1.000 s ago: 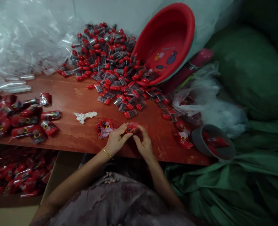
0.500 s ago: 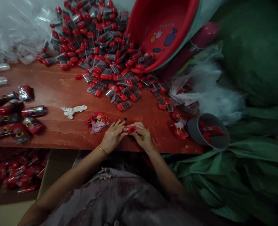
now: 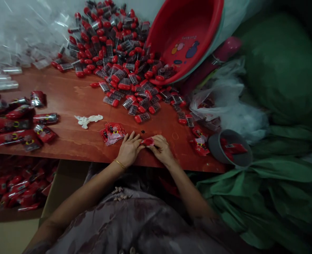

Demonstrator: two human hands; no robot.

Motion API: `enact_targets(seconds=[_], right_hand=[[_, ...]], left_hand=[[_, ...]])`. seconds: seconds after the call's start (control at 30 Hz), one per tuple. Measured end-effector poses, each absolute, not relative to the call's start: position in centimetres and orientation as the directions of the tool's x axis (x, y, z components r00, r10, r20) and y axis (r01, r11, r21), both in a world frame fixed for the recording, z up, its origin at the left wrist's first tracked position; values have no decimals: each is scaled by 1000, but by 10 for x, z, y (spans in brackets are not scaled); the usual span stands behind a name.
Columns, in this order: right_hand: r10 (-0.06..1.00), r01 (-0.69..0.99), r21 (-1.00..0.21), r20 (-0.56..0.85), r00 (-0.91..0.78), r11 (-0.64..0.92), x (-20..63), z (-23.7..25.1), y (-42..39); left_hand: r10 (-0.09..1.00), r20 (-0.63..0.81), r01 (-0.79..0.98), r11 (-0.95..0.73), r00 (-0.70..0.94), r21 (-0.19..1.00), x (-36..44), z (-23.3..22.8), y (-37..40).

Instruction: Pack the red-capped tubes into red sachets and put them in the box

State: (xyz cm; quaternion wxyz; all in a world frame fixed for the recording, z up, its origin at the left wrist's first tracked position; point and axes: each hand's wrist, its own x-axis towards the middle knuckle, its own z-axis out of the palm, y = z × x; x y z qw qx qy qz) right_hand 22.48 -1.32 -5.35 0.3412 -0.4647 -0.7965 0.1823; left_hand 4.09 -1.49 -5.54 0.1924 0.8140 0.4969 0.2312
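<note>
- The left hand (image 3: 129,150) and the right hand (image 3: 161,150) meet at the near edge of the red-brown bench (image 3: 73,102).
- Both hands hold one small red packet (image 3: 147,141) between them. It sits just above the bench, right in front of the person.
- The grip of the left hand pinches the left end of the packet with the fingertips. A thin gold bangle (image 3: 119,164) is on that wrist.
- The grip of the right hand is curled and pinches the right end of the packet.
- Just to the left of the left hand lies a small stack of flat red wrappers (image 3: 112,133).
- A tiny dark bit (image 3: 142,132) lies on the bench just past the hands.
- A white crumpled scrap (image 3: 88,120) lies further left.
- A big heap of little tubes with red caps (image 3: 118,60) spills across the far side of the bench.
- A red basin (image 3: 187,38) leans on its side beside the heap.
- A grey cup (image 3: 231,152) with red things inside sits at the right edge of the bench.
- Filled red packs (image 3: 20,121) lie in a pile at the left.
- Green cloth (image 3: 264,190) covers the right side.
</note>
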Motion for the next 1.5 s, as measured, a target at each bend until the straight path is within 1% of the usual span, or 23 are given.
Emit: enact_targets(seconds=[0.13,0.3,0.43,0.53,0.63,0.67,0.73,0.83,0.9,0.97,1.0,1.03,1.07,1.1,1.13,1.17,1.2,1.23,1.3,1.33,1.37,1.43,1.5], right_hand=[[853,680,-520,381,-355,516,226,-59,-11],[868,769,-419,344,-357,482,225,-60,-12],[869,807,-350,325,-373,476,225,-59,-12],[852,788,-348,338,-399,508,227,-59,-12],[814,716,-390,320,-484,579,229,-60,-10],[811,706,-400,320,-490,584,230,-61,-8],[829,726,-405,343,-442,555,228,-64,-4],[857,790,-384,402,-323,478,222,-67,8],[855,825,-350,442,-272,444,215,-67,19],[846,856,-306,474,-243,417,208,-64,31],[846,870,-282,478,-237,404,204,-62,37],[848,884,-257,473,-238,391,200,-60,44],[854,896,-232,460,-243,380,196,-58,50],[862,906,-208,441,-249,368,193,-56,55],[871,916,-185,420,-255,357,189,-55,60],[881,924,-166,398,-257,345,186,-55,63],[890,931,-152,378,-255,332,184,-55,65],[899,937,-144,359,-249,317,181,-55,65],[915,947,-145,335,-225,286,179,-56,59],[919,950,-151,332,-213,275,178,-57,54],[920,950,-159,335,-205,270,179,-57,49],[915,945,-175,349,-201,275,181,-59,38],[910,938,-195,362,-204,288,183,-61,31]], left_hand=[[908,179,747,-413,378,521,44,-58,-17],[921,216,764,-389,324,514,47,-67,-19],[919,215,766,-394,330,508,46,-68,-17],[911,213,743,-412,354,528,42,-60,-19],[904,239,680,-424,353,599,30,-48,-28],[914,251,660,-405,320,633,22,-44,-32],[948,254,638,-317,192,702,-4,-35,-38],[979,185,657,-82,-89,750,-67,-19,-40],[946,137,690,112,-295,715,-121,-8,-38],[882,119,734,298,-457,611,-174,3,-34],[853,110,756,384,-511,530,-197,8,-32],[815,135,778,468,-563,420,-215,12,-30],[757,204,771,544,-621,332,-228,16,-27],[708,316,775,572,-632,267,-235,18,-23],[680,412,791,567,-607,229,-235,19,-20],[669,485,819,529,-563,222,-228,20,-16],[691,524,864,447,-498,232,-216,19,-12],[734,528,904,338,-427,261,-198,17,-8],[866,456,943,52,-207,330,-154,9,0],[900,426,934,-68,-94,350,-132,4,4],[920,392,927,-146,-1,345,-111,-1,8],[936,336,915,-220,102,337,-79,-13,14],[946,283,909,-253,160,330,-61,-24,19]])
